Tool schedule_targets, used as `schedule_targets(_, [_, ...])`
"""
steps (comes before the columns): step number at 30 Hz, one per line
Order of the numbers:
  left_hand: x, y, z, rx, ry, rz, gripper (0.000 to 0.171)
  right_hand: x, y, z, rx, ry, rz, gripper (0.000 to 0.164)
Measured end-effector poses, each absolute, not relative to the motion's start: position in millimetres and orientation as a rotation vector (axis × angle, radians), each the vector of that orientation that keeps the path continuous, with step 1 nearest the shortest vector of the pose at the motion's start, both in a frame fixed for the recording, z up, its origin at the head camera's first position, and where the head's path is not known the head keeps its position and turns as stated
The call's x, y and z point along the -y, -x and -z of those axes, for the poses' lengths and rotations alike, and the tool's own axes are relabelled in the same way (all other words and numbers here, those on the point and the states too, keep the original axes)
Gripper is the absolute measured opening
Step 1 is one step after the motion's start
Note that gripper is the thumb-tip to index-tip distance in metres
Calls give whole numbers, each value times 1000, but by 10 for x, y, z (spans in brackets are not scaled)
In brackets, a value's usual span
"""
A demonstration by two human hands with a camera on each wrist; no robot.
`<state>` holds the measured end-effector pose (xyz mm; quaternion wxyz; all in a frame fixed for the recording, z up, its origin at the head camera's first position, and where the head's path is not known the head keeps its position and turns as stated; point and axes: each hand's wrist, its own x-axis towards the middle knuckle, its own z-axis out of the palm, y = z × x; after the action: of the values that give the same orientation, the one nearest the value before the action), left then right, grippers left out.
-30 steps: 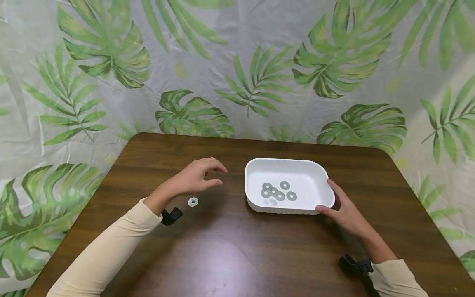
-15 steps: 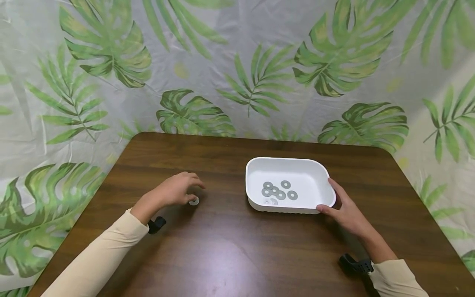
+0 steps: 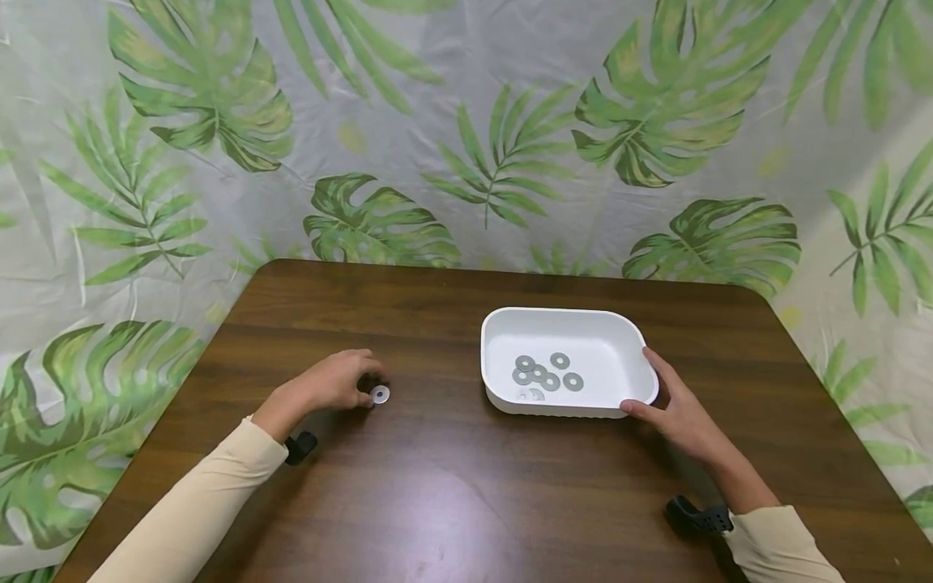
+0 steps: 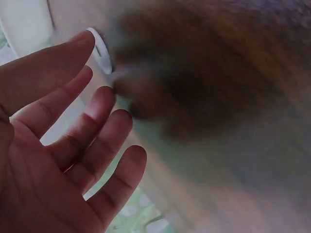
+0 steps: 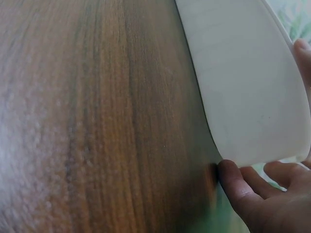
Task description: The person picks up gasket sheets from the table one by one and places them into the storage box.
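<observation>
A flat metal washer (image 3: 380,394) lies on the brown table left of centre. My left hand (image 3: 331,385) is over the table beside it, thumb tip at the washer's edge and the other fingers loosely bent. The left wrist view shows the washer (image 4: 100,51) against the thumb (image 4: 53,65). A white plastic bin (image 3: 568,411) stands at right, with several grey washers (image 3: 538,373) lying in it, some overlapping. My right hand (image 3: 681,417) holds the bin's right end, thumb near the front corner. From the right wrist, fingers (image 5: 301,48) show round the bin wall (image 5: 252,87).
The wood-grain table (image 3: 452,486) has rounded far corners. Behind it hangs a pale cloth (image 3: 510,48) printed with green leaves. Black straps (image 3: 700,517) sit at both wrists, beside cream sleeves (image 3: 211,494).
My left hand has moved left and down from between the bin and the loose washer to the washer itself, its fingers bending more. The right hand and bin have stayed put.
</observation>
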<state>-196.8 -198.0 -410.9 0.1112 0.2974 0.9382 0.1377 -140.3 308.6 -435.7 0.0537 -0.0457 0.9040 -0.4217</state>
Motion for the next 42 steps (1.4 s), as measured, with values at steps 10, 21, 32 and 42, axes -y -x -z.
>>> schedule_targets(10, [1990,2083,4162,-2680,-794,-510,23,-3096,1398,4341,-2735,150,1310,101])
schedule_targets(21, [1942,2133,4114,-2625,-780,-405,18,-3108,1403,4343,-2730,146,1303,101])
schedule_targets(32, [1920,2168,4120,-2608,-798,-472,24,-3127,1412,4345,-2733,147,1315,102])
schedule_targets(42, [1887,2224,4125,-2566,-790,-358,21,-3110,1401,4368,-2724,135,1298,101])
